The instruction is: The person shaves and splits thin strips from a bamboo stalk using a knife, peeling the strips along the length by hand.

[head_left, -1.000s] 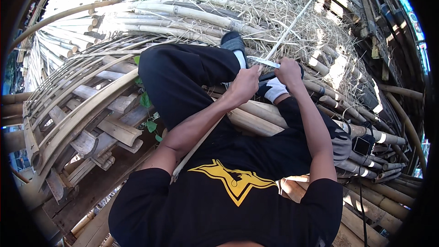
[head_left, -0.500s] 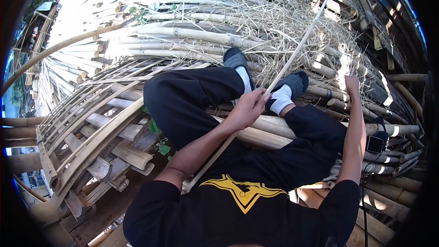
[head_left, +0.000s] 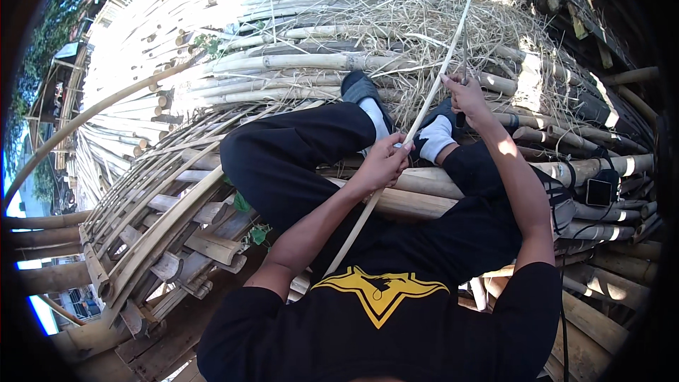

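Bamboo, one long thin pale split strip: long axis runs from 7 o'clock at the lap to 1 o'clock above the straw. Left hand fingers closed round its middle; right hand pinches it higher, toward 1 o'clock.

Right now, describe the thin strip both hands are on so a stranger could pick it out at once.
Start at the person's black-trousered lap, seated on a heap of round bamboo poles. A long, pale bamboo strip runs diagonally from the lap up over the dry straw, gripped low by the left hand and higher by the right hand. Unlike the thick poles lying flat, it is slender, flat and raised.
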Available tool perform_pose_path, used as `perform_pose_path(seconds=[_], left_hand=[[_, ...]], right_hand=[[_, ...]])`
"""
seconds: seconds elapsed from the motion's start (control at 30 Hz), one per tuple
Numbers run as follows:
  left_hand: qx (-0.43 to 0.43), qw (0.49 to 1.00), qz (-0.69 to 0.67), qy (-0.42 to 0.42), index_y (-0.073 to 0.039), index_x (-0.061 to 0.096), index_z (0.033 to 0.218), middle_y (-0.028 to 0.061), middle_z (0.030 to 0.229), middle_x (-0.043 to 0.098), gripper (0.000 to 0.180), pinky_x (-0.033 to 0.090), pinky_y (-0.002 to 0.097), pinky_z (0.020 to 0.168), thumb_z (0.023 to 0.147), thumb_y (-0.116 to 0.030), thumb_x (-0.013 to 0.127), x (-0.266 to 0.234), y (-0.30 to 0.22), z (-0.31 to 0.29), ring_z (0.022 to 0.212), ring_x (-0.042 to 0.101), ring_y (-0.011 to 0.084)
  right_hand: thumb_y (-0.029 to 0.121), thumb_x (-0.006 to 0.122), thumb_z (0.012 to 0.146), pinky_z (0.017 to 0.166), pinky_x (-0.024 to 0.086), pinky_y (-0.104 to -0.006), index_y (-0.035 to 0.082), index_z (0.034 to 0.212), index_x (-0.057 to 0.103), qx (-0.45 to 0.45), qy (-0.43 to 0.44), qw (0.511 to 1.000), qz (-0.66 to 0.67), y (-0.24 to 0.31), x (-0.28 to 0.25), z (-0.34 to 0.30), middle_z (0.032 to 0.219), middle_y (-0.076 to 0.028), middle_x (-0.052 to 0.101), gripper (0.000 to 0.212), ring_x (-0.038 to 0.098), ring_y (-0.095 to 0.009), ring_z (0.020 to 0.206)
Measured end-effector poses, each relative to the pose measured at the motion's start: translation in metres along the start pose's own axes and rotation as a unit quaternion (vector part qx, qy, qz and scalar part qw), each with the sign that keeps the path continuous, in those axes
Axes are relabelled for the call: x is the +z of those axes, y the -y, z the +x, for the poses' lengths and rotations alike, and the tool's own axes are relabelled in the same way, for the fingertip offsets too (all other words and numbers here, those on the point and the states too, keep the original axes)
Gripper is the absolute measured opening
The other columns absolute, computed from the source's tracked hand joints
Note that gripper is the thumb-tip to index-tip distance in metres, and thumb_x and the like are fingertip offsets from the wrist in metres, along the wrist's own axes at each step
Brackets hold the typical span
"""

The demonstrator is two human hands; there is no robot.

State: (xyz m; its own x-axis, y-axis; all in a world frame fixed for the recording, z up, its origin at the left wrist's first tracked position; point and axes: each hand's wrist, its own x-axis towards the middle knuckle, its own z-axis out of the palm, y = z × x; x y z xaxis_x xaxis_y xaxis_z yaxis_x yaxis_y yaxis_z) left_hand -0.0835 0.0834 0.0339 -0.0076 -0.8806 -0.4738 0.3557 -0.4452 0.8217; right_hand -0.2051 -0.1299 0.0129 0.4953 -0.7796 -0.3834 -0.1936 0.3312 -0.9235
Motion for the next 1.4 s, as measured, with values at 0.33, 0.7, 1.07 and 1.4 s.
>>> perform_pose_path(seconds=[0.33, 0.7, 1.07, 1.4], left_hand=[[0.006, 0.999, 0.032, -0.004, -0.004, 0.046, 0.1, -0.0006, 0.055, 0.043, 0.024, 0.036, 0.0209, 0.035, 0.098, -0.027, 0.041, -0.003, -0.001, 0.011, 0.035, 0.037, 0.0057], [0.026, 1.0, 0.004, -0.015, -0.003, 0.047, 0.098, -0.002, 0.06, 0.041, 0.025, 0.032, 0.0195, 0.034, 0.098, -0.027, 0.039, -0.018, -0.009, 0.024, 0.038, 0.032, 0.0031], [0.072, 0.993, 0.009, -0.088, -0.001, 0.053, 0.101, -0.0044, 0.058, 0.041, 0.023, 0.022, 0.0211, 0.035, 0.096, -0.022, 0.044, -0.028, -0.01, 0.035, 0.04, 0.028, 0.0028], [0.11, 0.97, 0.16, -0.149, 0.004, 0.054, 0.094, 0.0046, 0.066, 0.054, 0.02, 0.041, 0.0266, 0.054, 0.093, -0.015, 0.049, -0.025, 0.002, 0.043, 0.059, 0.048, 0.0092]], right_hand=[[0.025, 0.064, 0.086, 0.035, 0.021, -0.0225, 0.011, 0.071, 0.046, 0.031, 0.033, 0.995, 0.085, -0.008, 0.003, -0.001, 0.048, 0.008, 0.033, 0.027, 0.027, -0.003, 0.036], [0.037, 0.057, 0.089, 0.034, 0.021, -0.0232, 0.004, 0.072, 0.055, 0.04, 0.147, 0.988, -0.014, 0.003, 0.034, -0.028, 0.044, 0.008, 0.031, 0.037, 0.029, -0.003, 0.035], [0.03, 0.058, 0.08, 0.069, 0.048, -0.0457, -0.004, 0.076, 0.064, -0.154, 0.078, 0.81, -0.56, -0.01, 0.038, -0.037, 0.073, -0.024, 0.061, 0.035, 0.061, -0.04, 0.072], [0.022, 0.055, 0.075, 0.07, 0.048, -0.0481, -0.004, 0.066, 0.061, -0.197, 0.02, 0.798, -0.568, -0.034, 0.047, -0.023, 0.07, -0.027, 0.059, 0.028, 0.06, -0.042, 0.072]])
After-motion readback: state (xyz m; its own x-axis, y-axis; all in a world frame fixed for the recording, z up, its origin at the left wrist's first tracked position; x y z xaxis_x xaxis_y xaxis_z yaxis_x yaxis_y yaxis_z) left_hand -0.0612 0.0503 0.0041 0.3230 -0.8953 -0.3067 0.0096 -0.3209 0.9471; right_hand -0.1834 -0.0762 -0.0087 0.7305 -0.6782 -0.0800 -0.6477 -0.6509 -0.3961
